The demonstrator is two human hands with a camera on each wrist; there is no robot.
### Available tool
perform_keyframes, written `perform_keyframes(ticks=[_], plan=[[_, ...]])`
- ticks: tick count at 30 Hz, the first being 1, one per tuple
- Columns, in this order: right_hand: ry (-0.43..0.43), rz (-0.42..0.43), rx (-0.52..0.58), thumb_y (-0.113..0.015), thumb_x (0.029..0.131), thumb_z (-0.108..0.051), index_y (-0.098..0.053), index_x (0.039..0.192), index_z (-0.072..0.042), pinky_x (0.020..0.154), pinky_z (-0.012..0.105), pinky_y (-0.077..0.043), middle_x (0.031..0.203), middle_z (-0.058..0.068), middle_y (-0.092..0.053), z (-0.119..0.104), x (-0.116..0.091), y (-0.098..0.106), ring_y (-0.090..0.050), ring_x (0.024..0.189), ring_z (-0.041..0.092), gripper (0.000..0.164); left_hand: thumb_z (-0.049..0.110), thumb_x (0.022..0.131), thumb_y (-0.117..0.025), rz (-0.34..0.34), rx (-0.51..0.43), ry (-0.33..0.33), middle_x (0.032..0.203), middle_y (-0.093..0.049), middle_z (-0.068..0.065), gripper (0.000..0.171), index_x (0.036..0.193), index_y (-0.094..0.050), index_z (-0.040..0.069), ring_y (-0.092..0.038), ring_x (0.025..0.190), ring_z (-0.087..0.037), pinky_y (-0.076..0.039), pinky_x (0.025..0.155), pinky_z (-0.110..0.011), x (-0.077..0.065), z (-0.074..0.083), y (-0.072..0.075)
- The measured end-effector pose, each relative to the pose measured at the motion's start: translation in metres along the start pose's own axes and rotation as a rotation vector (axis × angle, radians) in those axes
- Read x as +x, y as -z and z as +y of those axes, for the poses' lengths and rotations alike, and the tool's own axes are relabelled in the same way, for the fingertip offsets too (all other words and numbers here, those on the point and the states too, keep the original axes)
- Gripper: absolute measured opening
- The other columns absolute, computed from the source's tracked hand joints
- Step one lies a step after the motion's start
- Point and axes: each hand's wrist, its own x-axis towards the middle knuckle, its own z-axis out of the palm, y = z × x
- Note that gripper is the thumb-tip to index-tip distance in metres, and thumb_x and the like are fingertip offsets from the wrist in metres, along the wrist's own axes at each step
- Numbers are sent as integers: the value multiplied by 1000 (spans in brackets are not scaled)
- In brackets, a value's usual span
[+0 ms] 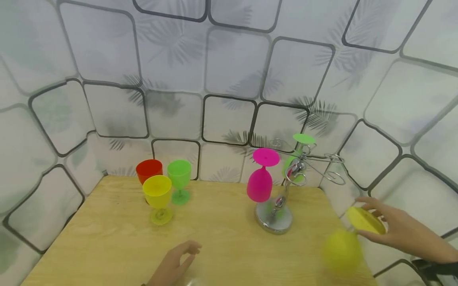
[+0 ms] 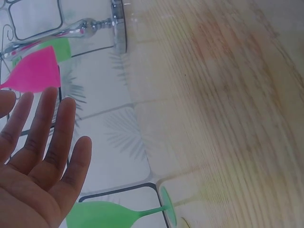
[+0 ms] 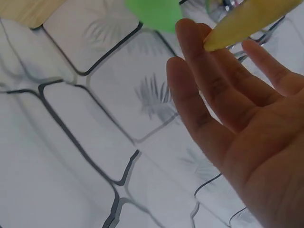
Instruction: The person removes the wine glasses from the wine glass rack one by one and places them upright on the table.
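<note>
As I scan the wooden table (image 1: 222, 226) from the left, I count six goblets: one red, one pink, two green, two yellow. Leftmost, the red goblet (image 1: 148, 169) stands partly hidden behind the standing yellow goblet (image 1: 157, 192), with the upright green goblet (image 1: 179, 174) just beside them; all three have their mouths up. Next comes my left hand (image 1: 174, 262), low in the head view, its fingers extended and slightly apart. Beyond it, one chrome goblet rack (image 1: 264, 220) bears two goblets upside down: the pink goblet (image 1: 260, 184) on its left and the hanging green goblet (image 1: 304, 138), partly hidden, behind the post. Farthest right, my right hand (image 1: 400, 226) reaches in sideways, thumb and fingers pinching the foot of the upturned yellow goblet (image 1: 342, 252), whose blurred bowl hangs mouth down near the table's right edge.
</note>
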Motion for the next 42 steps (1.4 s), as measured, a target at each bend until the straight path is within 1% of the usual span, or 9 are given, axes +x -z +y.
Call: perform_keyframes(ticks=[8,16,20,24,29,34,36,39,42], plan=[[322,165,95,-86,62,-31,-55,124,-16,72,26,-53,117,-1,-61,-61,16,-31,-54,94,3,70,10,92,-54,29,23,-46,107,-67,-5,23,115,-58,12,-62,97,-12,-53,84,-42,1,1,0],[473,200,287,-84,66,-21,-52,128,-16,71,21,-53,115,-5,-60,-106,47,-58,-54,94,5,70,9,92,-54,18,8,-44,107,-67,-7,23,115,-57,9,-63,97,-15,-52,84,-47,-3,2,1],[467,253,403,-83,63,-13,-50,132,-16,72,23,-54,114,-2,-61,-123,58,-73,-56,95,7,76,12,92,-54,21,13,4,110,-66,-6,24,116,-58,11,-62,98,-12,-52,86,-45,-6,3,4],[413,265,615,-79,64,0,-43,138,-12,78,22,-55,117,2,-58,-139,68,-94,-53,103,4,83,13,92,-56,91,30,37,113,-64,-5,25,116,-57,11,-61,99,-15,-53,85,-41,-7,9,7],[410,242,1053,-65,72,15,-39,136,2,89,24,-54,126,0,-52,-159,76,-130,-53,111,4,70,13,87,-64,275,7,95,121,-58,-7,38,122,-52,9,-58,106,-25,-50,91,-44,5,24,14],[444,259,1386,-55,77,18,-30,134,11,102,23,-44,135,-5,-49,-185,78,-171,-46,126,8,62,19,85,-67,379,-178,106,133,-50,-14,57,134,-41,5,-50,120,-31,-44,101,-50,19,51,30],[454,246,1445,-54,79,17,-29,133,12,104,22,-42,137,-3,-47,-197,76,-185,-44,129,9,60,15,88,-64,382,-328,89,134,-48,-11,55,135,-38,5,-49,122,-24,-43,103,-49,22,64,36],[397,184,1509,-56,80,13,-29,133,10,105,23,-41,138,-2,-46,-213,72,-202,-43,129,9,59,8,89,-59,390,-541,64,129,-52,1,49,133,-38,11,-51,117,-10,-45,101,-36,24,79,41],[320,118,1534,-58,82,9,-28,133,9,106,21,-39,139,-5,-44,-222,67,-214,-43,129,7,59,4,88,-57,396,-676,38,117,-56,9,44,127,-41,18,-55,107,-4,-46,94,-24,23,88,40]])
